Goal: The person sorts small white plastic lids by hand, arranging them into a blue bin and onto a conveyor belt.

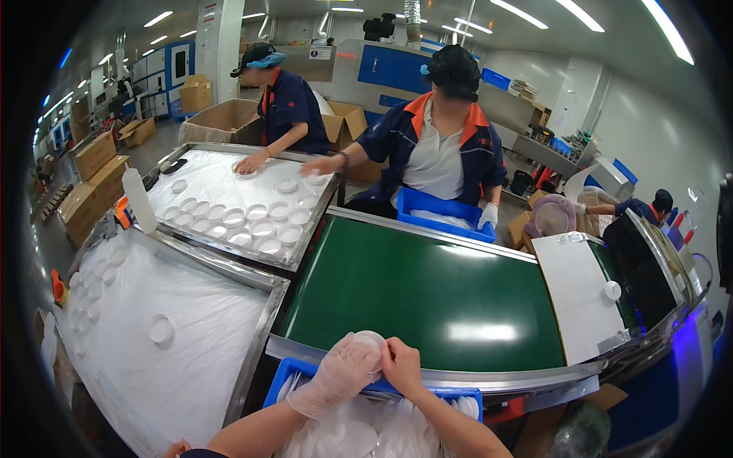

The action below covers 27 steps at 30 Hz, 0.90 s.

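Observation:
My left hand (343, 369), in a thin clear glove, is closed round a white round lid-like piece (371, 337). My bare right hand (402, 365) pinches the same piece at its right edge. Both hands are over the near edge of a green conveyor belt (427, 286). Directly below them stands a blue bin (281, 380) filled with thin white discs (359, 437). The underside of the held piece is hidden by my fingers.
A film-covered table (198, 382) to the left bears several white round pieces (162, 329). Beyond it, two co-workers reach over another tray table (198, 156) of such pieces. One has a blue bin (443, 217). A white board (573, 298) spans the belt's right end.

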Available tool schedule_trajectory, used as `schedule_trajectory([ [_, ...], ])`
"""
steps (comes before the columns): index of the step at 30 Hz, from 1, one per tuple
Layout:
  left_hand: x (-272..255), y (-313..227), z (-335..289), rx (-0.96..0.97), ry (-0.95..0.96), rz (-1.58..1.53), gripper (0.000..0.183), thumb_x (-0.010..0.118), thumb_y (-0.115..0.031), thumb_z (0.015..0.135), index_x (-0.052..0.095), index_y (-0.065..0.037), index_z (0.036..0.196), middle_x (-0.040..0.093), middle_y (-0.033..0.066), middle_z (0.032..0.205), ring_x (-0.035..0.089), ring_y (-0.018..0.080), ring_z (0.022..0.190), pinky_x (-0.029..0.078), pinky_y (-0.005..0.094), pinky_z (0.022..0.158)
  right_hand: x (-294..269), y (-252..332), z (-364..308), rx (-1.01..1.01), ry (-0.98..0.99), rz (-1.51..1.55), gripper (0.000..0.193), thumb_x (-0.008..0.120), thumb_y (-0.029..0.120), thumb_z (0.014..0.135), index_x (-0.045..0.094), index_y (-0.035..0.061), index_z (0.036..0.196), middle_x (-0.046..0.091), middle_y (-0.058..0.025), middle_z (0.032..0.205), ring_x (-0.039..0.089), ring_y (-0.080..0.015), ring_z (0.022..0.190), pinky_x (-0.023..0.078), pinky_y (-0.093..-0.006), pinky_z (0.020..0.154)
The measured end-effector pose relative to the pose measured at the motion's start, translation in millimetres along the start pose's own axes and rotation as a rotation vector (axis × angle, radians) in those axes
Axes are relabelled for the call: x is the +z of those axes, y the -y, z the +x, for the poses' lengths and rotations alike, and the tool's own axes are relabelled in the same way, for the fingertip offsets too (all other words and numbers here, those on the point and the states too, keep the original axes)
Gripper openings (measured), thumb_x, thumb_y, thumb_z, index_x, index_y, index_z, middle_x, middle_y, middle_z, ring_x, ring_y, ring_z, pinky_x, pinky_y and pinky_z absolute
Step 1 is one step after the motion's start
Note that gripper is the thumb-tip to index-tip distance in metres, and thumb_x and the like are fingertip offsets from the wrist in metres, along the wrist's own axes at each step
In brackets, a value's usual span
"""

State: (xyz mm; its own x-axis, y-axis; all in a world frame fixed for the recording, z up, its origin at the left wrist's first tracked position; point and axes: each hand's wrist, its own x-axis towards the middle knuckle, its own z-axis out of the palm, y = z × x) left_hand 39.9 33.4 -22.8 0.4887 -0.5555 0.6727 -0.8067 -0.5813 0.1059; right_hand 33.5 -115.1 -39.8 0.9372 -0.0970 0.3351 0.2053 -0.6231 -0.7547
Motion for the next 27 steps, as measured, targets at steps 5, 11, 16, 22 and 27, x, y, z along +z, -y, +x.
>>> schedule_trajectory([
  [5,0,-3,0,-0.079,0.004,-0.060,0.047,0.073,-0.022,0.059,0.053,-0.003,0.097,0.053,0.0128,0.102,0.054,0.0294,0.096,0.044,0.0400,0.085,1,-3,0,0.013,0.001,0.038,0.012,0.054,0.014,0.079,0.056,0.0026,0.077,0.057,-0.0126,0.057,0.056,-0.0262,0.049,0.043,-0.0345,0.047],
  [11,2,-4,1,-0.092,-0.014,-0.156,0.036,0.069,-0.013,0.058,0.053,0.001,0.087,0.052,0.0169,0.104,0.052,0.0346,0.100,0.045,0.0378,0.084,3,-1,-2,-0.025,0.004,0.038,0.014,0.056,0.014,0.081,0.057,0.0004,0.080,0.057,-0.0110,0.057,0.054,-0.0180,0.045,0.041,-0.0282,0.046],
  [16,0,-4,1,-0.039,0.016,-0.145,0.025,0.065,-0.008,0.060,0.052,0.003,0.078,0.050,0.0215,0.104,0.049,0.0378,0.101,0.044,0.0396,0.084,6,-2,-3,-0.060,0.020,0.019,0.014,0.057,0.015,0.081,0.057,0.0011,0.081,0.058,-0.0107,0.058,0.056,-0.0193,0.047,0.042,-0.0285,0.046],
  [22,3,-3,2,-0.037,0.022,-0.162,0.022,0.063,-0.010,0.061,0.053,0.003,0.076,0.051,0.0191,0.101,0.048,0.0363,0.101,0.040,0.0430,0.089,8,-6,-2,0.036,0.050,0.079,0.016,0.057,0.021,0.079,0.056,0.0052,0.080,0.059,-0.0088,0.059,0.058,-0.0246,0.052,0.044,-0.0344,0.049],
  [27,3,-3,4,-0.062,0.032,-0.237,0.024,0.064,-0.008,0.062,0.052,0.003,0.079,0.051,0.0182,0.103,0.048,0.0366,0.101,0.040,0.0427,0.088,5,-3,-2,0.043,0.074,0.025,0.018,0.057,0.021,0.079,0.057,0.0030,0.080,0.059,-0.0078,0.058,0.057,-0.0200,0.049,0.043,-0.0296,0.048],
])
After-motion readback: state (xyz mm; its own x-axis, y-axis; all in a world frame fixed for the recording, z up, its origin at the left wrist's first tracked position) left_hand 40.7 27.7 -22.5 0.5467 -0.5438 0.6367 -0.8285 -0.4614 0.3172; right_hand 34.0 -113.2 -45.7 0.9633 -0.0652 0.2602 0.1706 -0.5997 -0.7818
